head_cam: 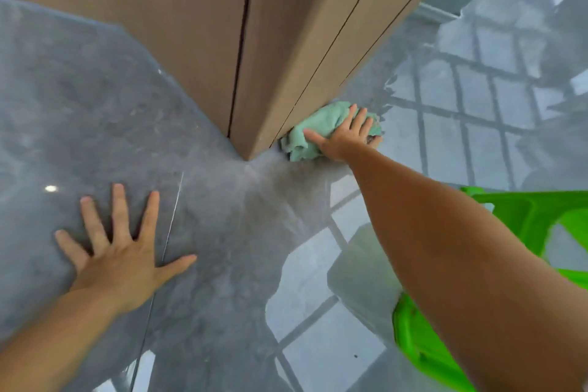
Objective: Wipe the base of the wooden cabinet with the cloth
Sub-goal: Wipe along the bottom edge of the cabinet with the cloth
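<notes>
A tall wooden cabinet (276, 51) rises from the grey floor, its near corner meeting the floor at centre. A crumpled mint-green cloth (313, 129) lies bunched against the base of the cabinet's right side. My right hand (345, 134) presses flat on the cloth, fingers spread over it, thumb pointing left. My left hand (119, 251) rests flat on the floor at lower left, fingers splayed, holding nothing.
The glossy grey tiled floor (222, 264) reflects a window grid on the right. A bright green plastic object (537, 219), partly hidden by my right arm, stands at lower right. A tile seam runs beside my left hand.
</notes>
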Motion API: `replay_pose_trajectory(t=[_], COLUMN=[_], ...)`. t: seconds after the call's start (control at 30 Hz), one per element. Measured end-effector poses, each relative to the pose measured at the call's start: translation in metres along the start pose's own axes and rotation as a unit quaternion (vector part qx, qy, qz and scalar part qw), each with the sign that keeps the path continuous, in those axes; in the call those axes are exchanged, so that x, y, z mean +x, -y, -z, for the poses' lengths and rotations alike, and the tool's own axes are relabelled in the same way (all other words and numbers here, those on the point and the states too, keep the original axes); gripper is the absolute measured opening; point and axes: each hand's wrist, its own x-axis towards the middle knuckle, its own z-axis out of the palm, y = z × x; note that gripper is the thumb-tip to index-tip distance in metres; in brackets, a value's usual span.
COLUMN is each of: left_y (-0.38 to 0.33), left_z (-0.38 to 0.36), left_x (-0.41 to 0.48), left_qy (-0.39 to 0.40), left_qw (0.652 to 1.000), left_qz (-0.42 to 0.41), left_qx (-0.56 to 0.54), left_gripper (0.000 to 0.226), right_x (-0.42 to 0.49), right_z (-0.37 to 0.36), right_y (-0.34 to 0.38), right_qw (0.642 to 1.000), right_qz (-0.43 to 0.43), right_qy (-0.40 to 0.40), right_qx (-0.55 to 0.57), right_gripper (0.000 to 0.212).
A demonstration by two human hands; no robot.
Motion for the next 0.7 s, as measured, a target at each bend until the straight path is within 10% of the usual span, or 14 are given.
replay_pose_trajectory(t=[0.4, 0.7], left_y=[-0.022, -0.014], left_z=[0.03, 0.008], left_x=[-0.015, -0.005], left_qy=[0.103, 0.038], left_qw=[0.994, 0.999], left_qz=[0.022, 0.032], left_qx=[0.023, 0.001], left_gripper=[0.117, 0.119], right_x=[-0.094, 0.006], right_z=[-0.076, 0.015], right_y=[0.042, 0.0], right_qw=[0.981, 0.996], right_qz=[0.181, -0.01], right_qy=[0.05, 0.034], right_qx=[-0.039, -0.082], right_gripper=[0.149, 0.14])
